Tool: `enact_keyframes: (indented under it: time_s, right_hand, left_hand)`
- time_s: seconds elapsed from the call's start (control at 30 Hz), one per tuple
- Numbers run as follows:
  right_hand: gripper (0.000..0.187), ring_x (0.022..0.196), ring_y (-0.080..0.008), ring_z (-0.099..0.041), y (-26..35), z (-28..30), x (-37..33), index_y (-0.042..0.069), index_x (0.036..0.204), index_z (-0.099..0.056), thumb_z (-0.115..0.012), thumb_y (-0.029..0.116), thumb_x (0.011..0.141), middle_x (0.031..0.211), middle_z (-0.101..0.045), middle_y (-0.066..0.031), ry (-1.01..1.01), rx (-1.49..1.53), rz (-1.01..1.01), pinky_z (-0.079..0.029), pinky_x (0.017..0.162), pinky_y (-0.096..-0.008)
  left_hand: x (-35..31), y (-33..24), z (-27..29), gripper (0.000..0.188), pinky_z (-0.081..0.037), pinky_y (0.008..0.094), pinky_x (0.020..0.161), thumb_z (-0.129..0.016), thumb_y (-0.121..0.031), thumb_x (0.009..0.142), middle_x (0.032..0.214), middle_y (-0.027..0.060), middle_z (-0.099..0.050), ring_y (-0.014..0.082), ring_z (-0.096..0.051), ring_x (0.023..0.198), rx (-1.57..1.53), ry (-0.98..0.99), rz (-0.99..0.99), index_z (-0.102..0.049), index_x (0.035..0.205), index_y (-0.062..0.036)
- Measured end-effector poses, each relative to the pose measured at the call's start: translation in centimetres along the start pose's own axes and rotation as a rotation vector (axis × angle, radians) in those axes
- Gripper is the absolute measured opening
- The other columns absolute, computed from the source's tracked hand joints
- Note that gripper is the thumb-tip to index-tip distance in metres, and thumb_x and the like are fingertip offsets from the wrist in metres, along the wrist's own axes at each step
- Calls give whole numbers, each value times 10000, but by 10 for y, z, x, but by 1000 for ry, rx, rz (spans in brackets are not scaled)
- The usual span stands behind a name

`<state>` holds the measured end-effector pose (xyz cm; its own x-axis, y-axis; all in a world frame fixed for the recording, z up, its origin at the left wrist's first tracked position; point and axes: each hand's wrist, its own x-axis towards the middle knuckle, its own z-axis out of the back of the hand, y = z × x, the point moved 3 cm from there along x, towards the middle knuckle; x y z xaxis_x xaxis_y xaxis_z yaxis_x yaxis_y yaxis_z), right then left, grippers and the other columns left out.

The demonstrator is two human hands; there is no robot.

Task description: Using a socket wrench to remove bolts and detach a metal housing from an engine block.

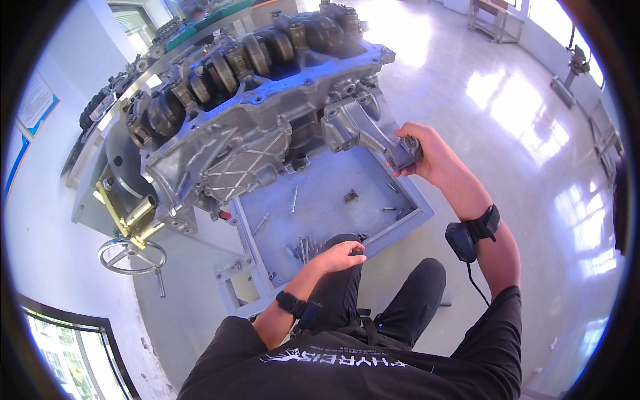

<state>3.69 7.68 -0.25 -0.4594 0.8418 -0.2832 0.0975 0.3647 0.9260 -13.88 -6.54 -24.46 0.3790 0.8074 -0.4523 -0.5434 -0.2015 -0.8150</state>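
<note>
A grey engine block [260,130], with its dark crankshaft [227,67] showing on top, is held on a stand before me. From its right side juts a metal bracket [360,127]. My right hand [423,153] is closed round the bracket's outer end, thumb above and fingertips below. The bracket touches the block; whether it is bolted there I cannot tell. My left hand [341,256] rests on my left knee with its fingers loosely out and nothing in it. Just left of that hand several bolts [305,248] lie in the grey tray [320,193] under the block.
More loose bolts and a small brown part [351,195] lie in the tray, whose raised rim [400,223] runs close to my knees. A handwheel [132,256] with a crank handle stands at the left of the stand. Other engine parts [107,100] sit behind it.
</note>
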Motion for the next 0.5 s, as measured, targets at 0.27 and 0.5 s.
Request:
enact_keyframes:
  time_s: [0.27, 0.5]
  right_hand:
    - [272, 505, -278, -637, -3, 6, -1, 20, 944, -531, -579, 262, 829, 721, -654, -209, -12, 52, -37, -511, 439, -304]
    - [249, 501, -276, -636, -2, 3, -1, 36, 921, -525, -577, 263, 833, 727, -656, -211, -14, 30, -20, -503, 435, -296]
  left_hand:
    - [4, 7, 1, 467, -402, 412, 1053, -618, -318, 925, 1328, 171, -545, 319, -487, 1284, -37, 5, -1, -533, 1291, -40]
    - [5, 5, -2, 476, -416, 402, 1034, -631, -341, 909, 1292, 172, -568, 305, -520, 1239, -16, -27, -25, -554, 1264, -34]
